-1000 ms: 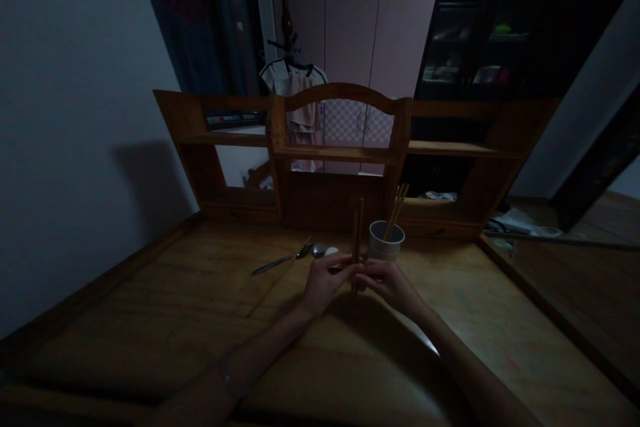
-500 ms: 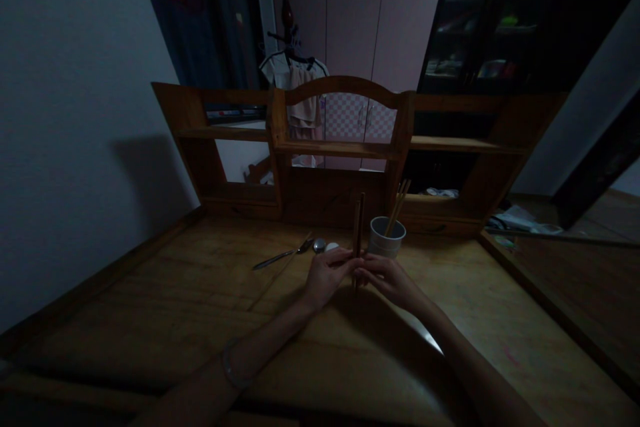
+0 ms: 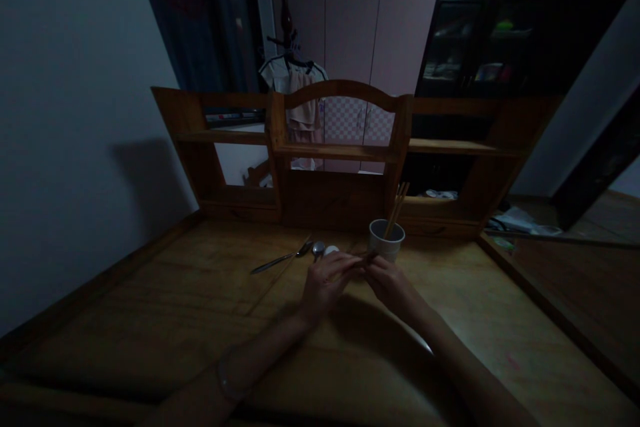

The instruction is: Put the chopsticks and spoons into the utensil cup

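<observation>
My left hand (image 3: 325, 280) and my right hand (image 3: 393, 284) meet in front of the cup, fingers closed together. Between the fingertips shows a small dark brown part of the chopsticks (image 3: 369, 256); the fingers hide most of their length. Just behind my right hand stands a light grey cup (image 3: 383, 247) with several lighter chopsticks (image 3: 397, 208) leaning in it. To the left of my hands lie a round metal spoon bowl (image 3: 319, 249) and a small white round thing (image 3: 331, 250), partly covered by my left hand.
Farther left, a metal spoon (image 3: 273, 263) lies crossed by a thin stick (image 3: 275, 285) on the wooden tabletop (image 3: 165, 320). A wooden shelf unit (image 3: 340, 148) runs along the back edge. A wall (image 3: 75, 147) borders the left side. The room is dim.
The dark chopsticks, upright between my hands before, have tipped down and are now mostly hidden by the fingers. Both hands have turned slightly while staying together. The cup and spoon stay put.
</observation>
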Demonstrator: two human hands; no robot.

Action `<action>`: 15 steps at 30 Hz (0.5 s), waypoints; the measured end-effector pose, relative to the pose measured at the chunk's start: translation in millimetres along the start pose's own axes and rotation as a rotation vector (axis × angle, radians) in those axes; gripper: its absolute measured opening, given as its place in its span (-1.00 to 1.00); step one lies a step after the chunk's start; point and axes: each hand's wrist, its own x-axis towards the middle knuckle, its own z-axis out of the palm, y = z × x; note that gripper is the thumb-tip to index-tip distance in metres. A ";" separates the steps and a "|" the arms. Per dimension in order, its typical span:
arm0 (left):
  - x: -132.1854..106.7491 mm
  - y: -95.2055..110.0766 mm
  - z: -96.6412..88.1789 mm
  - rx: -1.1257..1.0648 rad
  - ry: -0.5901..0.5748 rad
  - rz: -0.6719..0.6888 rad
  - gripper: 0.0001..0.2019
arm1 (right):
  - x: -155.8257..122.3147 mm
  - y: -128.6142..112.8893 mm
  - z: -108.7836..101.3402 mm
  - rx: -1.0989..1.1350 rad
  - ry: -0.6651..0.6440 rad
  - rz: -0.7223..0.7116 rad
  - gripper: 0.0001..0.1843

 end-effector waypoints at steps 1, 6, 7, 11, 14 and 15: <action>0.0 1.3 -0.3 0.006 -0.005 0.008 -0.81 | -0.1 -0.1 0.3 -0.003 0.011 -0.009 -0.70; 0.6 7.5 -1.5 0.007 -0.021 0.041 -0.80 | -0.3 -1.7 0.3 0.025 0.006 -0.011 -0.73; 0.7 8.2 -1.7 0.004 -0.022 0.043 -0.80 | -0.3 -2.1 0.1 0.026 -0.002 -0.002 -0.73; 1.1 9.0 -2.5 -0.004 -0.041 0.050 -0.79 | -0.1 -4.2 -1.2 0.023 -0.015 0.015 -0.72; 1.3 9.4 -3.7 0.014 -0.048 0.060 -0.80 | 0.4 -6.2 -2.2 0.031 -0.018 0.033 -0.71; 1.3 9.7 -4.2 0.021 -0.051 0.061 -0.80 | 0.5 -6.8 -2.5 0.030 -0.019 0.037 -0.71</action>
